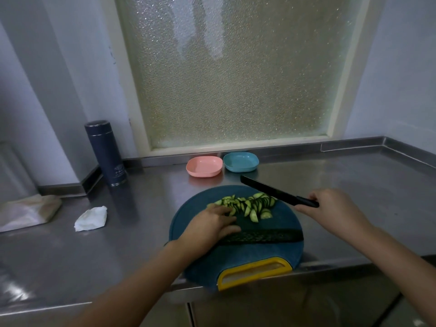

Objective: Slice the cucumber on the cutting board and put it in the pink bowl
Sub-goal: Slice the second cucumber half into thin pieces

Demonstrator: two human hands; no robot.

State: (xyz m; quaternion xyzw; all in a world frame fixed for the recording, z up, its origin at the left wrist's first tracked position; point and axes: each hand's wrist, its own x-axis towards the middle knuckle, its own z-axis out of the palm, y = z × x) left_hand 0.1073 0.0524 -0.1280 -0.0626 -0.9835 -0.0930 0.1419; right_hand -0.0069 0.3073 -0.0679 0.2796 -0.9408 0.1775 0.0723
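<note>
Several cucumber slices (250, 205) lie in a row across the round dark-blue cutting board (271, 253), which has a yellow handle at its near edge. My left hand (212, 223) rests on the board with its fingers touching the left end of the slices. My right hand (335, 206) grips the handle of a black knife (271, 191), whose blade hovers over the right end of the slices, pointing away to the left. The pink bowl (204, 166) stands empty behind the board, near the window.
A blue bowl (241, 162) sits right of the pink one. A dark flask (106, 153) stands at the back left. A crumpled white tissue (90, 218) and a folded cloth (28, 212) lie on the steel counter (354, 185) to the left.
</note>
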